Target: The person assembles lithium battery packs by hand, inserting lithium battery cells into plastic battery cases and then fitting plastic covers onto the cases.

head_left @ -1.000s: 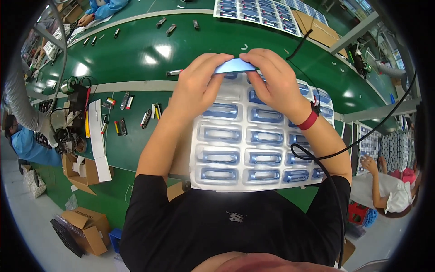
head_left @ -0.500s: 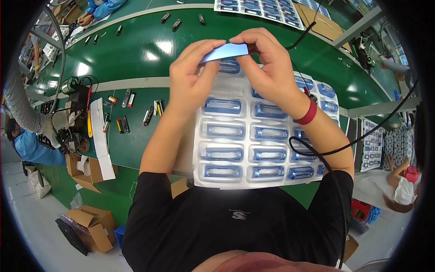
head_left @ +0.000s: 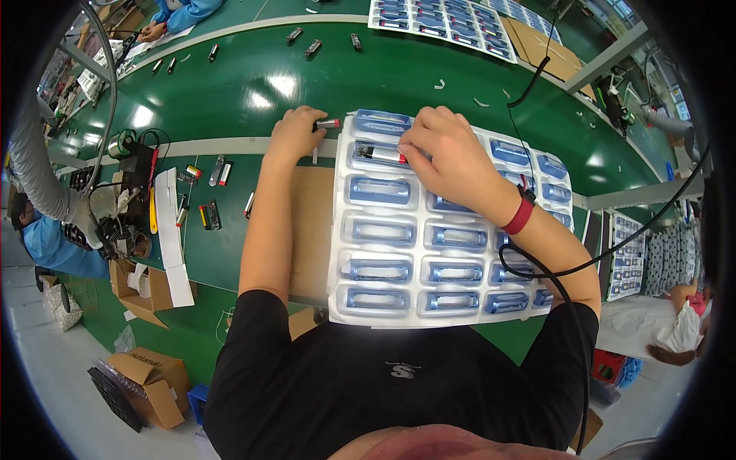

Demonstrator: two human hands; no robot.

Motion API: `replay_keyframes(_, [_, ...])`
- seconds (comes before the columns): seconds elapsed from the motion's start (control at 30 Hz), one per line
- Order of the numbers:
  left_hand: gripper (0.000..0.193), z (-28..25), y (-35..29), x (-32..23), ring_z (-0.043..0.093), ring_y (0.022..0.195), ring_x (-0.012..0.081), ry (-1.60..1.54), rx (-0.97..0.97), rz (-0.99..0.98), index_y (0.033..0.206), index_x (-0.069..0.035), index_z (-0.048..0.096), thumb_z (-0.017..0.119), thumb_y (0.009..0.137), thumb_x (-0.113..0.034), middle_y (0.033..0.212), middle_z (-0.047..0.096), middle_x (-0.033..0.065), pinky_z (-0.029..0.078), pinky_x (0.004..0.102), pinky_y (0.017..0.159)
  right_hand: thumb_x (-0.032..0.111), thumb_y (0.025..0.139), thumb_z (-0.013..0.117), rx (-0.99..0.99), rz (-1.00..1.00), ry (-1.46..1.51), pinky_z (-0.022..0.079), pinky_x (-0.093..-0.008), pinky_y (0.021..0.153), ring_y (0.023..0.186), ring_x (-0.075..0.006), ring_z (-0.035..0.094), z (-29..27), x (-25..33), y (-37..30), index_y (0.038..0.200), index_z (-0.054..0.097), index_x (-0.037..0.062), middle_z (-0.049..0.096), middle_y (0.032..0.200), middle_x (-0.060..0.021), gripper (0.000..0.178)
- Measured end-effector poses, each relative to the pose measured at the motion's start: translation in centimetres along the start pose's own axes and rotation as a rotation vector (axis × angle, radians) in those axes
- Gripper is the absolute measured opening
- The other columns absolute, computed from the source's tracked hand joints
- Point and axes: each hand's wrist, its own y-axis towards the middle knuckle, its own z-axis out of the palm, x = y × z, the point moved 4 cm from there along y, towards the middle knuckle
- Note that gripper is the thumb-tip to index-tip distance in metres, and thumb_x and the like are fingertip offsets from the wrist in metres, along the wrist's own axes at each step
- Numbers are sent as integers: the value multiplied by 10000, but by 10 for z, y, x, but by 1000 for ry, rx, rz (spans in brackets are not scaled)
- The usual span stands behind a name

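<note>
A large white tray (head_left: 418, 215) of moulded pockets lies before me, with blue shells (head_left: 379, 189) in its pockets. At its far left part, my right hand (head_left: 446, 149) pinches the red end of a white battery assembly (head_left: 381, 155), which lies in a blue shell in its pocket. Beside the tray's far left corner, my left hand (head_left: 297, 132) has its fingers curled around a small black part with a red end (head_left: 330, 123). Part of that piece is hidden by the fingers.
Several loose battery parts (head_left: 211, 215) lie on the green bench at left, near a white cardboard strip (head_left: 172, 230). A black cable (head_left: 548, 272) crosses my right forearm. Another filled tray (head_left: 445, 23) sits at the far side. A co-worker's hand (head_left: 153, 31) shows at far left.
The blue shell that both hands held up is now in a far-left tray pocket, with a battery assembly in it. My hands have parted; the left moved to the tray's left side.
</note>
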Motion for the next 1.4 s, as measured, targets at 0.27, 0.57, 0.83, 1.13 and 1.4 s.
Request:
replay_keyframes(0.27, [259,-66,-2,-30,703,957,269,-404,110,-99,1198,-80,747,708,954,-158,1129,747,103,549,363,866,144,902,728,-143,-25,102,498,-408,871,1019,-311,625,-27,-1,6,1124,714,51,648,1084,-109,240])
replay_keyframes(0.57, [384,-131,-62,-142,684,941,162,-914,-87,305,1307,11,682,735,946,-108,1065,747,115,538,312,901,-3,892,749,-303,-87,499,581,-296,755,819,-212,715,-48,0,15,1018,754,8,721,1029,-113,127])
replay_keyframes(0.83, [392,-129,-64,-143,738,952,201,-956,-79,393,1283,1,707,746,895,-47,1064,777,138,572,331,885,21,900,764,-241,0,548,558,-276,746,819,-160,679,-53,2,7,1073,741,4,700,1051,-89,175])
replay_keyframes(1.13, [219,-139,-66,-155,754,887,248,-687,-276,493,1089,2,774,669,898,8,1005,780,152,585,325,794,24,911,747,-209,-92,434,560,-295,741,859,-182,675,-50,11,-1,1087,749,19,657,1045,-79,176])
replay_keyframes(1.4, [249,-133,-65,-158,741,853,229,-766,-352,433,1065,16,762,657,840,24,957,771,148,577,319,763,3,884,772,-299,-102,407,576,-293,765,897,-203,706,-49,13,-3,1066,753,10,679,1057,-93,183])
